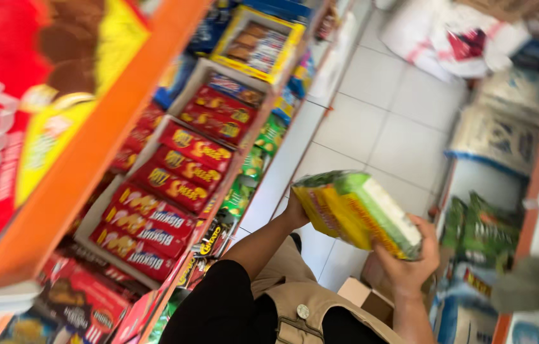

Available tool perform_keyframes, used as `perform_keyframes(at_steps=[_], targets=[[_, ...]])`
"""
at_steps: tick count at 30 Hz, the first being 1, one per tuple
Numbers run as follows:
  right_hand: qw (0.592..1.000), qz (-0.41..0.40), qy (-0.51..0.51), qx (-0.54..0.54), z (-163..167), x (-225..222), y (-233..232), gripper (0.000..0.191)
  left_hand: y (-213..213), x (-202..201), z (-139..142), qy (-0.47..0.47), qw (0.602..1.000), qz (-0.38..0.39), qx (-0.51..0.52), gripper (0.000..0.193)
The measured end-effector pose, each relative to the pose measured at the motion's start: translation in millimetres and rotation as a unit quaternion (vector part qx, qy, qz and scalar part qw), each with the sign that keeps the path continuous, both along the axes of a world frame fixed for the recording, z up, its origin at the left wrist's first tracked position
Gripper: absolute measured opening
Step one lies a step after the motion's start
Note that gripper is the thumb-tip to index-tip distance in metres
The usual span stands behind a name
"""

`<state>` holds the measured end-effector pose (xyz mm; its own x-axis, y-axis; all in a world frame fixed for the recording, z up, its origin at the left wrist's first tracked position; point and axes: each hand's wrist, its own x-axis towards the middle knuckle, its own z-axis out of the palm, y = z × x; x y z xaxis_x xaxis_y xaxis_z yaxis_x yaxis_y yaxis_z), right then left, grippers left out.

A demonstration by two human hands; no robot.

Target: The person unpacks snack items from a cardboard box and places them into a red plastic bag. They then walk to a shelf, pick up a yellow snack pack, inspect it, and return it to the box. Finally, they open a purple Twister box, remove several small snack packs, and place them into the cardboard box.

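Hands gripping yellow-green packet (355, 213) at both ends, left hand (295, 211), right hand (412, 261), orange shelf edge (85, 159) close left, open tiled aisle (384, 121) ahead

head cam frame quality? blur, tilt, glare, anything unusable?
Head view: strongly tilted, with motion blur throughout; the near orange shelf edge is a soft smear. The yellow-and-green packet, held by left hand and right hand, is readable in shape only. Even daylight, mild sheen on the white tiled floor, no hard shadows.
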<state>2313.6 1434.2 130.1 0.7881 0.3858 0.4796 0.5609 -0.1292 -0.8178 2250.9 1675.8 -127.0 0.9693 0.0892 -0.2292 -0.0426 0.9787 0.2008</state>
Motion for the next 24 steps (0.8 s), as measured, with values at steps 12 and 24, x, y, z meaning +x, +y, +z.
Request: perform_keyframes(at_steps=[12,24], targets=[[0.956,0.124,0.238,0.119,-31.3,150.8,83.0,0.063,28.8,-11.8,16.7,0.091,0.981,0.146,0.086,0.083],[0.864,0.322,0.371,0.111,-29.4,329.8,151.4,0.045,12.8,78.4,55.1,0.077,0.925,0.33,0.171,0.066]])
